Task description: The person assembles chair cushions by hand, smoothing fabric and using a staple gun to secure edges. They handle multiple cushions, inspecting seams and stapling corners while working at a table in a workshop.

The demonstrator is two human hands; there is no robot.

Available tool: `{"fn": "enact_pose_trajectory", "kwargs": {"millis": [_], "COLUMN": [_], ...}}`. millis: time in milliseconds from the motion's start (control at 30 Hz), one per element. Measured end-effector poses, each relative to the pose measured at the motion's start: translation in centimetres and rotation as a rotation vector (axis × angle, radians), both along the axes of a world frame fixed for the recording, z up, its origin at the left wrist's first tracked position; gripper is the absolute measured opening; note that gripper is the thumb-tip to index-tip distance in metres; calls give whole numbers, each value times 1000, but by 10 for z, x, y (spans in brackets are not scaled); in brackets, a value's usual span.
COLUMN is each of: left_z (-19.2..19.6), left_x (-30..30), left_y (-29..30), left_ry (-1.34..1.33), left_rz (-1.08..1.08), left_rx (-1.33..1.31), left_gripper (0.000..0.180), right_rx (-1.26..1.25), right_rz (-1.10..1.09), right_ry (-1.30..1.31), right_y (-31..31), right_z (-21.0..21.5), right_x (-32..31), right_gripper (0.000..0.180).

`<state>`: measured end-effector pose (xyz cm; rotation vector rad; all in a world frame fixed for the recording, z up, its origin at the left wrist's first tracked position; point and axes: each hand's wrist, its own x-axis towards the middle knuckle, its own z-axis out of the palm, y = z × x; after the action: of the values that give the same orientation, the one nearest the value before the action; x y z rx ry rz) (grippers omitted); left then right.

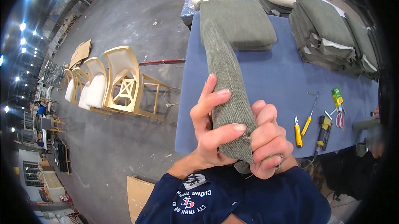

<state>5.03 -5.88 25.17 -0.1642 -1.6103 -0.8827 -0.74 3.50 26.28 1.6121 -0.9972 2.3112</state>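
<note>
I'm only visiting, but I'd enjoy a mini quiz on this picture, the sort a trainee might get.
1. True or false: the left hand and right hand both touch the grey-green fabric.
2. The handle of the utility knife is (a) red, (b) yellow, (c) white?
3. Fill in: wooden ____ stand left of the blue table.

Key: 1. True. 2. b. 3. Chairs.

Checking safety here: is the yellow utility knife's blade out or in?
Out: bare metal projects from the tip of the yellow utility knife.
</note>
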Motion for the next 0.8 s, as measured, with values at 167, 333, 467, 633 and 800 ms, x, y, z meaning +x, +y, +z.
{"fn": "enact_pose_trajectory", "kwargs": {"millis": [167,333,467,633,800], "left_z": [10,1,3,4,8], "left_x": [-8,-3,-20,-34,-34], "left_y": [9,-3,0,6,21], "left_ry": [-12,-132,-5,32,-6], "left_rz": [35,57,44,108,42], "left_rx": [50,-15,11,-31,59], "left_gripper": [61,61,53,53,53], "right_rx": [-16,217,154,140,158], "right_rz": [12,53,309,60,-123], "right_ry": [-18,-71,-371,-201,-28], "right_y": [3,19,25,18,20], "right_z": [0,26,25,2,-3], "right_x": [-3,-7,-7,-3,-4], "right_gripper": [36,38,39,43,37]}}
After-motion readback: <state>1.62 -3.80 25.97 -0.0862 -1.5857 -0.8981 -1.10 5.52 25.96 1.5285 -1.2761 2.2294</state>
